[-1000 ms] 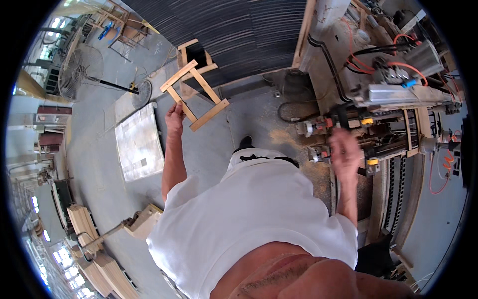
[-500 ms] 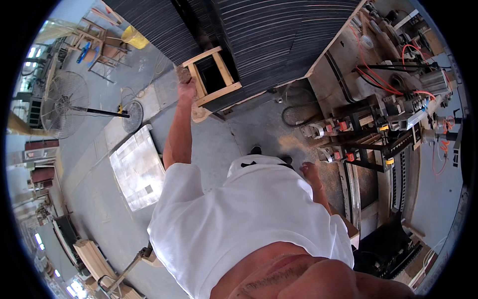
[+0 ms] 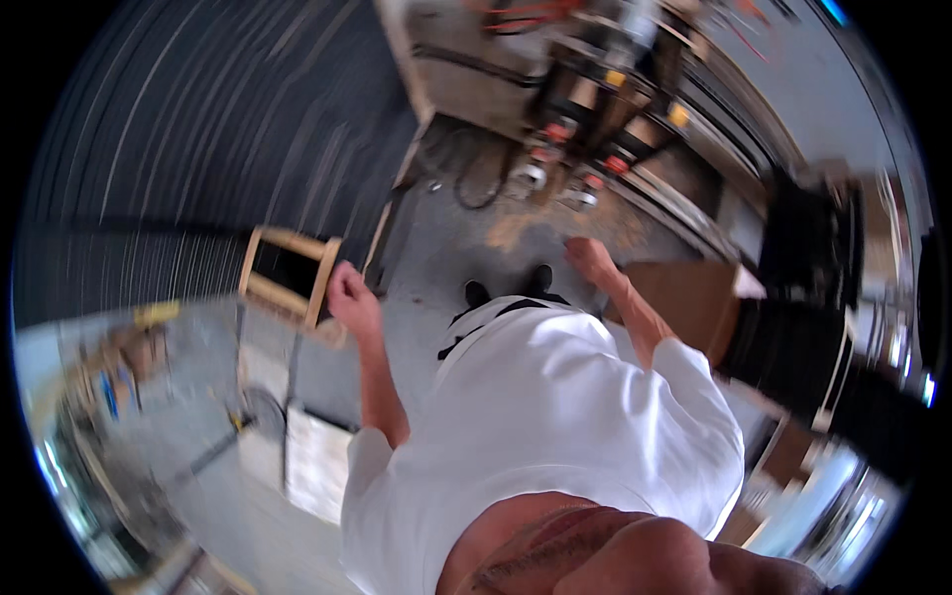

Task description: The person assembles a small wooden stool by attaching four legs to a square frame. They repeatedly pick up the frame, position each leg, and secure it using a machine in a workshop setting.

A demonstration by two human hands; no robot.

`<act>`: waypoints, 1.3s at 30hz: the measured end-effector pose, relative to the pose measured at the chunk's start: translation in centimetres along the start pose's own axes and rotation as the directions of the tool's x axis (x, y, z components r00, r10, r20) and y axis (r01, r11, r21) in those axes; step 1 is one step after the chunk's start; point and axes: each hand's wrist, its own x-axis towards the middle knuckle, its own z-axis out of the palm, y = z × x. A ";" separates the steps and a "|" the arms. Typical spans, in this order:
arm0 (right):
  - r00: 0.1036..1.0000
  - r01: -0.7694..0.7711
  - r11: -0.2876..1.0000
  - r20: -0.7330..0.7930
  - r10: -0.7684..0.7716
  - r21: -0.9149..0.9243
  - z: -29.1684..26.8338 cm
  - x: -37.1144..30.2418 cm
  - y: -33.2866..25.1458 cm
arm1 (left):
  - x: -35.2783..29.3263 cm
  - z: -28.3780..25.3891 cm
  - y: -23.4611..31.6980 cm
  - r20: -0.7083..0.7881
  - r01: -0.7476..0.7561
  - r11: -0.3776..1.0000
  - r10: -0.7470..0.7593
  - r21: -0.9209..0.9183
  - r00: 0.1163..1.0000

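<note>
My left hand (image 3: 354, 296) hangs just right of a small pale wooden frame (image 3: 326, 282), apart from it. Its fingers look loosely curled, and I see nothing in them, though motion smears them a little. The frame sits at the near end of a large stack of dark, ridged sheets (image 3: 258, 119), with a dark opening inside it. My right hand (image 3: 592, 261) is held out in front on the right, over the floor near scattered sawdust. Its fingers are curled in and nothing shows in them.
A machine with orange-red and yellow parts (image 3: 585, 149) stands ahead to the right. A brown panel (image 3: 679, 297) and black covered bulk (image 3: 783, 337) lie beside my right arm. At the lower left, a whitish flat sheet (image 3: 315, 466) rests on the grey floor (image 3: 248, 526).
My view has swung to the right, shifting the stack and frame left. My left hand has drawn back from the frame; the brown block it held no longer shows in it.
</note>
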 end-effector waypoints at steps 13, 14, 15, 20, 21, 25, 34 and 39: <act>0.444 -0.655 0.597 -0.875 -0.193 -0.464 -36.4 -27.8 -4.5 | -13.1 26.4 8.3 0.921 0.207 0.977 -0.128 0.053 0.367; 0.390 -0.777 0.496 -0.915 -0.104 -0.387 -37.8 -31.1 -3.8 | -14.0 28.1 8.7 0.933 0.222 0.974 -0.122 0.047 0.339; 0.326 -0.872 0.379 -0.945 -0.021 -0.309 -38.7 -34.2 -3.4 | -14.7 29.4 9.0 0.942 0.242 0.969 -0.122 0.046 0.313; 0.169 -0.897 0.441 -0.910 0.378 0.016 -38.6 -42.5 -1.6 | -18.5 34.7 11.8 0.969 0.259 0.963 -0.134 0.078 0.206; 0.180 -0.862 0.504 -0.904 0.387 0.044 -38.2 -42.8 -1.7 | -19.2 35.7 13.4 0.973 0.215 0.973 -0.121 0.078 0.195; 0.193 -0.863 0.503 -0.895 0.403 0.041 -37.5 -41.0 -2.0 | -18.4 39.6 17.9 0.974 0.162 0.984 0.033 -0.070 0.224; 0.105 -0.693 0.709 -0.955 0.278 0.130 -39.4 -37.9 -5.8 | -9.5 53.3 29.2 0.935 0.447 0.868 0.053 -0.216 0.350; 0.335 -0.569 0.805 -0.941 0.039 -0.169 -40.7 -31.1 -8.1 | -3.9 65.0 31.2 0.955 0.731 0.661 -0.077 -0.166 0.287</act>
